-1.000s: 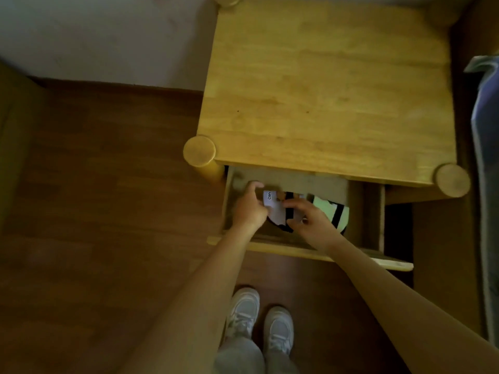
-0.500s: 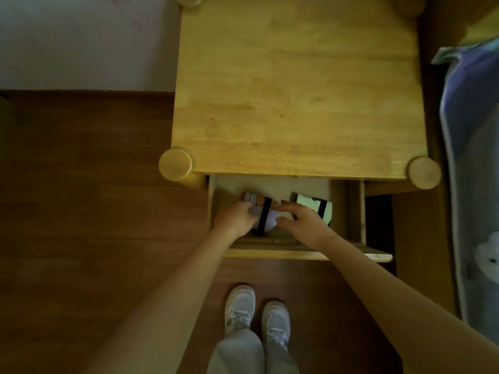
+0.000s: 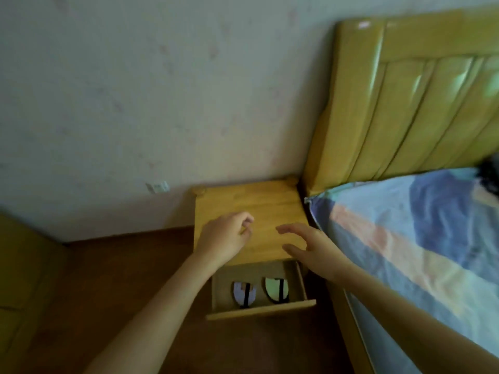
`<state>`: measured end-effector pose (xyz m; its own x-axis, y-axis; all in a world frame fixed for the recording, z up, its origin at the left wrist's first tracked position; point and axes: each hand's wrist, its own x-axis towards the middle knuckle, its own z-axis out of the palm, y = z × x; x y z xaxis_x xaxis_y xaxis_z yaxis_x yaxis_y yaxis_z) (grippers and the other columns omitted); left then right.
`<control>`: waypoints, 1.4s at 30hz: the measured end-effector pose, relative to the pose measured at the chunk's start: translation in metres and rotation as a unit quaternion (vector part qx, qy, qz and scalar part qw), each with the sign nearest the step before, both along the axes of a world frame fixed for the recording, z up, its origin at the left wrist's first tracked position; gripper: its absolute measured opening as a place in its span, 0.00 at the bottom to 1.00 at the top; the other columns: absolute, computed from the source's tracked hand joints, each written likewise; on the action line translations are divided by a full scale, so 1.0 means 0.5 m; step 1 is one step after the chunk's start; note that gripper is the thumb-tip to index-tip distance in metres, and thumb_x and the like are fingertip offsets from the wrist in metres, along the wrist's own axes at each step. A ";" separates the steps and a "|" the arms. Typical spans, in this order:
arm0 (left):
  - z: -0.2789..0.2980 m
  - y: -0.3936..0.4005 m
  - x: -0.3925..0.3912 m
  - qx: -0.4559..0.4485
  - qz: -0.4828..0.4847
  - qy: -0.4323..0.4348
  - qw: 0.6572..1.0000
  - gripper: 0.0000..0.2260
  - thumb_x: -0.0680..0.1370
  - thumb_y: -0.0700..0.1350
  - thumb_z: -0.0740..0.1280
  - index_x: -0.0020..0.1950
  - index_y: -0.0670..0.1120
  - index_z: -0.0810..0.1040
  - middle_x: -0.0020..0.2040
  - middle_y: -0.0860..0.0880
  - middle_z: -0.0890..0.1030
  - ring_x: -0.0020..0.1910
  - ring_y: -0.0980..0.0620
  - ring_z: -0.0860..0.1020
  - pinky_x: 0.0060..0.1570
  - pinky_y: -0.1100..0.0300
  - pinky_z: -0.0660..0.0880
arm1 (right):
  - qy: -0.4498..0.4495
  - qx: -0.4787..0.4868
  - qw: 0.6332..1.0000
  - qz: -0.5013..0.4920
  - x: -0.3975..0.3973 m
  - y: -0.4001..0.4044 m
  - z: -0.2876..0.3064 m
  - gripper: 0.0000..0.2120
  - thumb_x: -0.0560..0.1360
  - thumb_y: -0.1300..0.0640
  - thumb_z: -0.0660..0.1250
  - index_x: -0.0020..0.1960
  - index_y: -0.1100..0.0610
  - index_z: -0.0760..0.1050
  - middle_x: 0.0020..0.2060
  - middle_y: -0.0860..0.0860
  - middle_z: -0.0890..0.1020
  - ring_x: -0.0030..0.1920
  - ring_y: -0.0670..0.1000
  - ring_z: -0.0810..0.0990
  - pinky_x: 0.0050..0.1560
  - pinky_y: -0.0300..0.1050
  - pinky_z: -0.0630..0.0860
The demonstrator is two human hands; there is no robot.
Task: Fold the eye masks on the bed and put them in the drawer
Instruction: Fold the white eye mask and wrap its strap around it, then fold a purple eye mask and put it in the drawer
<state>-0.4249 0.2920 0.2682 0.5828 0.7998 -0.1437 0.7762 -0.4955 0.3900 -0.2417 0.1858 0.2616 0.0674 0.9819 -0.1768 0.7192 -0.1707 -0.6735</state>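
Observation:
Two folded eye masks lie side by side in the open drawer of the wooden nightstand: a pale lilac mask on the left and a pale green mask on the right, each crossed by a black strap. My left hand hovers over the nightstand's top with fingers loosely curled and holds nothing. My right hand is beside it, fingers spread and relaxed, empty, above the drawer's back right corner.
The bed with a blue, orange and green patterned cover lies to the right, against a yellow padded headboard. A pale wall with a socket stands behind. Dark wooden floor spreads on the left.
Both hands have come out of the drawer and risen above the nightstand top, leaving the lilac mask beside the green one. The view has tilted up toward the wall and bed.

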 end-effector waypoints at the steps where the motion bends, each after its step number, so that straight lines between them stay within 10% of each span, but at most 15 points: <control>1: 0.062 -0.023 0.008 0.033 -0.010 -0.015 0.999 0.11 0.78 0.53 0.61 0.60 0.56 0.74 0.56 0.60 0.80 0.53 0.58 0.78 0.45 0.60 0.75 | -0.023 0.019 1.000 0.001 0.006 -0.027 0.055 0.19 0.76 0.52 0.65 0.66 0.45 0.70 0.63 0.41 0.75 0.63 0.41 0.72 0.65 0.42 0.69; 17: 0.555 -0.358 0.015 0.230 -0.254 -0.184 0.921 0.14 0.78 0.57 0.61 0.62 0.59 0.73 0.59 0.58 0.78 0.56 0.57 0.75 0.53 0.58 0.75 | -0.261 0.183 0.930 -0.185 -0.081 -0.504 0.532 0.21 0.77 0.46 0.63 0.68 0.39 0.65 0.67 0.38 0.71 0.66 0.39 0.67 0.62 0.33 0.63; 24: 0.592 -0.555 -0.005 0.216 -0.404 -0.228 0.859 0.14 0.77 0.57 0.63 0.62 0.59 0.73 0.57 0.60 0.78 0.55 0.58 0.76 0.50 0.60 0.76 | -0.253 0.188 0.897 -0.311 -0.218 -0.784 0.564 0.19 0.76 0.47 0.65 0.67 0.42 0.69 0.66 0.41 0.73 0.67 0.42 0.69 0.66 0.45 0.69; 42: 0.550 -1.584 -0.069 0.139 -0.653 -0.283 0.689 0.12 0.75 0.56 0.67 0.58 0.57 0.77 0.53 0.58 0.82 0.52 0.54 0.80 0.44 0.60 0.72 | -0.275 0.114 0.706 -0.642 -0.687 -1.876 0.581 0.17 0.75 0.51 0.68 0.63 0.43 0.73 0.63 0.44 0.77 0.64 0.43 0.73 0.63 0.40 0.70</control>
